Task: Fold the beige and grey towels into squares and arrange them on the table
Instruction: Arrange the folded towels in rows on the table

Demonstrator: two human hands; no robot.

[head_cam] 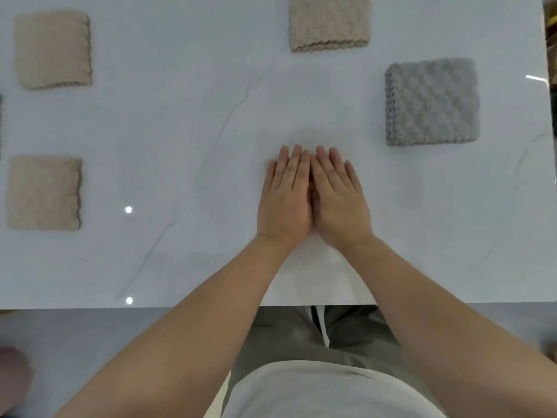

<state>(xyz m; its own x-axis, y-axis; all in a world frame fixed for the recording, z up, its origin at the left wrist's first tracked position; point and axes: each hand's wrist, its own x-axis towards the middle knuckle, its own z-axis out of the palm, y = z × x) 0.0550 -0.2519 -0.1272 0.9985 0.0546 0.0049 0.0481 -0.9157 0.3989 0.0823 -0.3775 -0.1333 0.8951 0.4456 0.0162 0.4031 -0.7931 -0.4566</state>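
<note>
Three beige towels lie folded into squares on the white table: one at the far left, one at the near left, one at the far middle. A grey towel, also folded square, sits to the right. My left hand and my right hand lie flat side by side on the bare tabletop in the middle, fingers straight, holding nothing. The grey towel is a short way beyond and right of my right hand.
The table's near edge runs just in front of my body. A sliver of something dark grey shows at the left frame edge. The table's right edge is close to the grey towel.
</note>
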